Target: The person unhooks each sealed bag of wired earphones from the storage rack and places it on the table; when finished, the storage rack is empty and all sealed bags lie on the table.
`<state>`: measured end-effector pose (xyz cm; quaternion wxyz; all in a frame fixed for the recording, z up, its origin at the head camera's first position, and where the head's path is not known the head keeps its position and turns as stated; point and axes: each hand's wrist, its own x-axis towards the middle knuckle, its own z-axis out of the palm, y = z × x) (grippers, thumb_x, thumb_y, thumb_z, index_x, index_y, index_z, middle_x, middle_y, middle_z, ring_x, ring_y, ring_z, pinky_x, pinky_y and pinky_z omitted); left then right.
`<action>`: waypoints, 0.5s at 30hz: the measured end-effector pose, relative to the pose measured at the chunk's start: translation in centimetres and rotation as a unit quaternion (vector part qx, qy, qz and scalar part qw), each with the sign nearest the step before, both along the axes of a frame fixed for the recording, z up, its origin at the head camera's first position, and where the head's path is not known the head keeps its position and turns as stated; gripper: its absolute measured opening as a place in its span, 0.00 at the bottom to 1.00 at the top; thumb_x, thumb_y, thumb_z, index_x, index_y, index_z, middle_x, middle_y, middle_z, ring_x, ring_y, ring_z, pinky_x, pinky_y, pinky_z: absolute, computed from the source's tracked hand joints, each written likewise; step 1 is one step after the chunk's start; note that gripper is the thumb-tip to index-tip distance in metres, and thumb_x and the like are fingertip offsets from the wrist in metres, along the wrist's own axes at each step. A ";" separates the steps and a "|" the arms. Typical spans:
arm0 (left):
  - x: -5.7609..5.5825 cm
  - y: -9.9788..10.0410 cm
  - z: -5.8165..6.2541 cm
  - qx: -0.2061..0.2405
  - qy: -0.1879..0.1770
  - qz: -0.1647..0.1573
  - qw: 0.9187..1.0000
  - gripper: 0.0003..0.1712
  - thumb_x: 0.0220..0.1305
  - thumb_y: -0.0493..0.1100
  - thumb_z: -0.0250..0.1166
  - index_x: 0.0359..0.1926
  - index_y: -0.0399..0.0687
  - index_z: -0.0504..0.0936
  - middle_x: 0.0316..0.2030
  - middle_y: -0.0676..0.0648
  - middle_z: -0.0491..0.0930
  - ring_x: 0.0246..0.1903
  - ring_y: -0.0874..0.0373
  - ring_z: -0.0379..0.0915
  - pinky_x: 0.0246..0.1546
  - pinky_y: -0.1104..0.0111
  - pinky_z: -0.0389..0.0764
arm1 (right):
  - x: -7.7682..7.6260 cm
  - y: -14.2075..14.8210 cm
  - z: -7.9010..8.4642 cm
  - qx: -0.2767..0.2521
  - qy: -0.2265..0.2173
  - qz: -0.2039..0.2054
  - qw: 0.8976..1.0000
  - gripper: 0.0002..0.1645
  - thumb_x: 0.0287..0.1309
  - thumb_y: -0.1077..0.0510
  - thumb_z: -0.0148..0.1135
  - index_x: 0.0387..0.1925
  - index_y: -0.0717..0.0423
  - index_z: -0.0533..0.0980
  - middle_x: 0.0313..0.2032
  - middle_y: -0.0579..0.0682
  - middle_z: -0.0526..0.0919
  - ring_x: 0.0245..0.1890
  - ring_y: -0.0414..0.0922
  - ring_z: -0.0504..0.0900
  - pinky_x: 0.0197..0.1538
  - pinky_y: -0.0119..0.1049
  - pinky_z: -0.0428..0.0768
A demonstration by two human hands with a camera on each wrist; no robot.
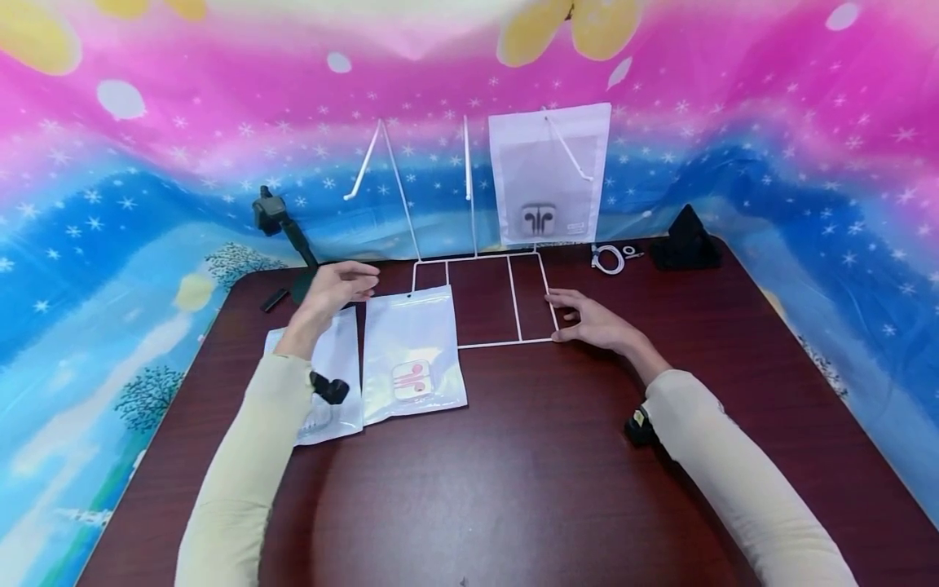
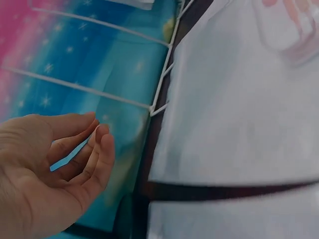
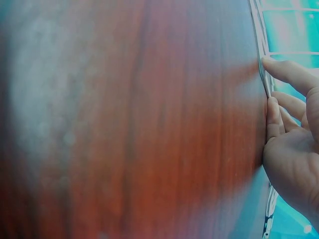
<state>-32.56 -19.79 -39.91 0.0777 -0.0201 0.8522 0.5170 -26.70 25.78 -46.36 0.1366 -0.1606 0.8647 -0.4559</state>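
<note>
A white wire display rack (image 1: 484, 346) stands on the table, its three prongs rising at the back. From the right prong hangs a white pouch with dark earphones (image 1: 548, 175). The pouch with pink earphones (image 1: 411, 330) lies over the rack base's left part. Left of it, another white pouch (image 1: 341, 391) is partly hidden under my left forearm. My left hand (image 1: 333, 293) hovers over that pouch's top end, thumb and fingertips close together with nothing between them. My right hand (image 1: 597, 322) touches the right side of the rack base, thumb at its front corner and fingers further back.
At the back left stands a black stand (image 1: 286, 228), a small black item (image 1: 275, 300) beside it. A coiled white cable (image 1: 609, 259) and a black holder (image 1: 686, 240) sit at the back right. A printed cloth (image 1: 844, 204) surrounds the brown table (image 1: 477, 489).
</note>
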 end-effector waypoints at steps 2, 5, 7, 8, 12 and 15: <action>-0.4 1.3 -0.4 -0.004 -0.002 -0.003 1.000 0.21 0.77 0.45 0.63 0.65 0.41 0.81 0.62 0.37 0.79 0.56 0.43 0.79 0.64 0.52 0.78 | 0.0 0.1 -0.1 -0.002 -0.003 -0.001 1.000 0.49 0.63 0.64 0.71 0.79 0.61 0.58 0.79 0.60 0.55 0.71 0.66 0.67 0.72 0.59 0.66; -0.8 2.9 -1.1 -0.011 0.001 -0.008 1.000 0.19 0.77 0.43 0.62 0.63 0.40 0.82 0.61 0.38 0.79 0.55 0.43 0.79 0.63 0.54 0.78 | 0.0 0.0 -0.1 -0.004 -0.003 0.000 1.000 0.49 0.63 0.63 0.71 0.79 0.62 0.58 0.79 0.60 0.55 0.71 0.66 0.67 0.72 0.58 0.67; -0.9 3.8 -1.5 -0.018 0.007 -0.011 1.000 0.17 0.77 0.41 0.62 0.61 0.41 0.83 0.60 0.38 0.80 0.53 0.44 0.80 0.63 0.55 0.79 | -0.1 0.0 -0.1 -0.004 0.002 0.002 1.000 0.48 0.63 0.63 0.71 0.79 0.62 0.58 0.79 0.60 0.54 0.71 0.66 0.67 0.72 0.59 0.67; -1.0 4.2 -1.7 -0.022 0.011 -0.011 1.000 0.17 0.77 0.41 0.63 0.61 0.41 0.83 0.58 0.38 0.80 0.52 0.44 0.80 0.62 0.56 0.79 | -0.1 0.0 -0.1 -0.003 0.004 0.003 1.000 0.48 0.63 0.63 0.72 0.79 0.63 0.58 0.79 0.61 0.54 0.71 0.66 0.67 0.72 0.59 0.66; -1.3 5.1 -2.8 -0.042 0.024 -0.007 0.999 0.14 0.75 0.40 0.65 0.57 0.42 0.85 0.53 0.39 0.83 0.46 0.48 0.80 0.53 0.60 0.82 | 0.0 0.0 0.0 -0.003 0.004 0.000 1.000 0.48 0.63 0.63 0.72 0.79 0.62 0.58 0.79 0.61 0.55 0.71 0.66 0.68 0.72 0.59 0.66; -1.4 5.6 -3.5 -0.055 0.030 0.000 0.998 0.13 0.73 0.38 0.66 0.55 0.42 0.87 0.51 0.39 0.84 0.42 0.50 0.79 0.45 0.65 0.82 | 0.0 0.0 0.0 -0.002 0.001 0.000 1.000 0.48 0.63 0.63 0.71 0.79 0.62 0.58 0.79 0.60 0.55 0.71 0.66 0.67 0.72 0.58 0.66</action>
